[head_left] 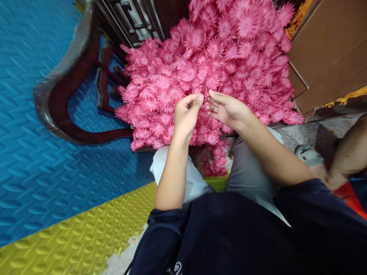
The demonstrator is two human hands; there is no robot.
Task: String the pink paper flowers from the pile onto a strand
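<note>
A big heap of pink paper flowers (pixel 212 57) lies in front of me. My left hand (pixel 186 114) hovers over its near side, fingers curled with thumb and fingertips pinched together on something small I cannot make out. My right hand (pixel 226 109) is close beside it, fingers stretched toward the left hand's fingertips, nearly touching them. A few more pink flowers (pixel 213 158) have dropped between my knees.
A dark wooden chair (pixel 71 95) stands at the left on blue foam floor mats (pixel 28 152), with a yellow mat (pixel 86 236) nearer me. A brown cardboard box (pixel 329 49) is at the right. Another person's leg (pixel 346 156) shows at the right edge.
</note>
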